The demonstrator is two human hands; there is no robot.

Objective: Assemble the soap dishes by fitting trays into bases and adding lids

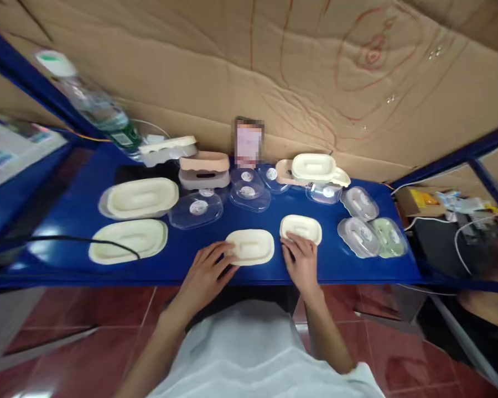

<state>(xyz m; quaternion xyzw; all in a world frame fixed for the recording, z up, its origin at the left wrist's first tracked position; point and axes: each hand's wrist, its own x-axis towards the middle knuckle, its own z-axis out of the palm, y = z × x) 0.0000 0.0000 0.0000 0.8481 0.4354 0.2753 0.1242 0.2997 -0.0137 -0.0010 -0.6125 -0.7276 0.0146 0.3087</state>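
On the front of the blue table lies a cream oval plastic piece with a raised middle. My left hand grips its left end, fingertips on the rim and the thumb along the near edge. Just to the right is a smaller cream oval piece. Bent fingers of my right hand hold it at its near left edge, hiding that corner. A narrow strip of table separates the two pieces.
Larger cream pieces lie at left. Clear lids are in the middle, with clear-lidded boxes at right. A water bottle leans at back left. A black cable crosses the left side. Another person is at far right.
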